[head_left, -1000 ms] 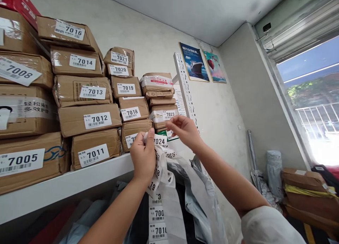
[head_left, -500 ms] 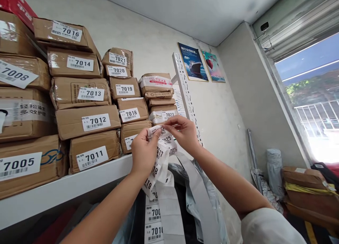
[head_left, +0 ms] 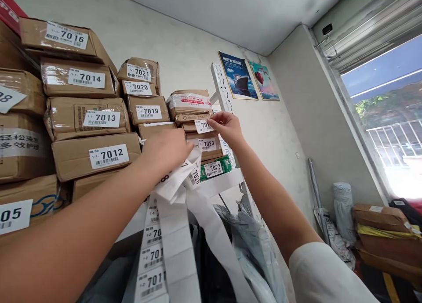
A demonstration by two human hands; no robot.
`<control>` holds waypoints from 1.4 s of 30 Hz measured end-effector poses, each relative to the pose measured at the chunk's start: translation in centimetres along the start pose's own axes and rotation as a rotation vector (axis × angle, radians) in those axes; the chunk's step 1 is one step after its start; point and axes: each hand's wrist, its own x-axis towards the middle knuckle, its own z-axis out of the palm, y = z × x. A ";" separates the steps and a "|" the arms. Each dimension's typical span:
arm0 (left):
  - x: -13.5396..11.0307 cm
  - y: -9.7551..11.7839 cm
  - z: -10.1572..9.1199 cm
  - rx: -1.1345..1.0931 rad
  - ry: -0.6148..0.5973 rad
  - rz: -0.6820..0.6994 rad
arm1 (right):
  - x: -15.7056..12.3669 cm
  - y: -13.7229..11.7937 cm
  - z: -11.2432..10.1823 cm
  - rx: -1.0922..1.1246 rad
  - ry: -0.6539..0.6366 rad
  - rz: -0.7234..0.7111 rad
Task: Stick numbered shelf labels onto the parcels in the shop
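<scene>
Fingers (head_left: 219,117), right — pinching | label (head_left: 201,126) — white, rectangular, black digits partly covered

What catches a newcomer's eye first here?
Probably the hands mid-frame: the right hand holds a small numbered label in front of the rightmost stack, while long label strips hang from the left hand. Next, the brown boxes with big printed numbers, piled across the left and centre. Then the ship poster on the wall behind, right of centre.
</scene>
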 end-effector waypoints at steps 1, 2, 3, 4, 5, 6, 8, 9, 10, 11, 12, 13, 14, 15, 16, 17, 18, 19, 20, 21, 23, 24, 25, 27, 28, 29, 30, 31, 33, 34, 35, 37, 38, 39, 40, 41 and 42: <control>0.6 0.4 -0.2 0.054 -0.013 -0.024 | 0.2 0.2 0.3 -0.036 0.001 -0.032; 1.1 0.7 -0.2 0.084 -0.020 -0.044 | 0.3 0.3 0.6 -0.072 0.014 -0.059; 1.5 1.1 -0.1 0.100 -0.018 -0.059 | 0.3 0.4 0.9 -0.109 0.026 -0.079; 1.8 1.4 0.1 0.111 0.000 -0.072 | 0.2 0.5 1.1 -0.144 0.033 -0.089; 2.1 1.6 0.2 0.122 0.028 -0.086 | 0.2 0.5 1.3 -0.172 0.036 -0.095; 2.2 1.7 0.3 0.132 0.059 -0.098 | 0.2 0.6 1.4 -0.190 0.038 -0.100; 2.6 1.6 0.5 0.130 0.105 -0.122 | 0.1 0.7 1.5 -0.198 0.044 -0.109; 2.8 1.5 0.5 0.112 0.114 -0.134 | 0.1 0.7 1.5 -0.194 0.046 -0.111; 3.0 1.3 0.6 0.084 0.114 -0.147 | 0.0 0.7 1.5 -0.192 0.049 -0.111; 3.2 1.2 0.6 0.053 0.110 -0.157 | 0.0 0.7 1.5 -0.195 0.054 -0.113; 3.3 1.0 0.6 0.026 0.111 -0.163 | -0.1 0.6 1.5 -0.202 0.060 -0.118; 3.5 0.8 0.7 0.005 0.117 -0.164 | -0.2 0.6 1.4 -0.209 0.065 -0.127; 3.6 0.7 0.8 -0.008 0.127 -0.163 | -0.3 0.5 1.4 -0.210 0.071 -0.139; 3.7 0.6 0.9 -0.016 0.139 -0.160 | -0.3 0.4 1.3 -0.198 0.077 -0.150; 3.7 0.5 0.9 -0.022 0.146 -0.155 | -0.3 0.4 1.2 -0.169 0.081 -0.156; 3.7 0.5 1.0 -0.030 0.152 -0.151 | -0.2 0.4 1.1 -0.123 0.080 -0.154; 3.7 0.5 1.0 -0.039 0.154 -0.149 | -0.1 0.5 1.0 -0.067 0.077 -0.144; 3.7 0.5 1.1 -0.050 0.158 -0.149 | 0.1 0.6 0.9 -0.007 0.073 -0.127; 3.8 0.5 1.2 -0.063 0.165 -0.150 | 0.4 0.8 0.8 0.052 0.068 -0.107; 3.8 0.5 1.2 -0.077 0.175 -0.152 | 0.7 0.9 0.7 0.103 0.061 -0.085; 4.0 0.5 1.3 -0.098 0.197 -0.157 | 1.3 1.2 0.6 0.176 0.050 -0.039; 4.1 0.5 1.4 -0.104 0.209 -0.161 | 1.7 1.3 0.6 0.204 0.043 -0.013; 4.1 0.5 1.5 -0.105 0.219 -0.163 | 2.0 1.4 0.6 0.229 0.036 0.011; 4.2 0.4 1.7 -0.097 0.232 -0.156 | 2.6 1.4 0.6 0.276 0.016 0.052; 4.2 0.4 1.7 -0.090 0.238 -0.148 | 2.8 1.4 0.6 0.299 0.002 0.068; 4.2 0.3 1.8 -0.083 0.242 -0.138 | 3.0 1.4 0.5 0.317 -0.012 0.082; 4.2 0.2 1.8 -0.077 0.246 -0.128 | 3.2 1.3 0.4 0.328 -0.029 0.098; 4.2 0.2 1.8 -0.077 0.248 -0.122 | 3.3 1.1 0.2 0.330 -0.046 0.119; 4.2 0.1 1.8 -0.095 0.248 -0.132 | 3.3 0.5 -0.3 0.317 -0.069 0.162; 4.2 0.1 1.8 -0.107 0.247 -0.141 | 3.3 0.2 -0.5 0.307 -0.073 0.180; 4.3 0.1 1.8 -0.118 0.248 -0.149 | 3.3 -0.1 -0.7 0.296 -0.076 0.192; 4.3 0.2 1.8 -0.128 0.260 -0.164 | 3.3 -0.7 -0.9 0.275 -0.082 0.196; 4.3 0.2 1.7 -0.126 0.262 -0.167 | 3.4 -0.8 -0.9 0.267 -0.090 0.194; 4.3 0.1 1.7 -0.123 0.259 -0.167 | 3.6 -0.9 -0.8 0.258 -0.099 0.193; 4.2 0.1 1.6 -0.118 0.253 -0.159 | 3.8 -1.0 -0.7 0.248 -0.109 0.192; 4.2 0.1 1.5 -0.109 0.243 -0.142 | 4.0 -0.9 -0.5 0.237 -0.120 0.193; 4.1 0.1 1.5 -0.097 0.237 -0.115 | 4.3 -0.8 -0.4 0.228 -0.135 0.196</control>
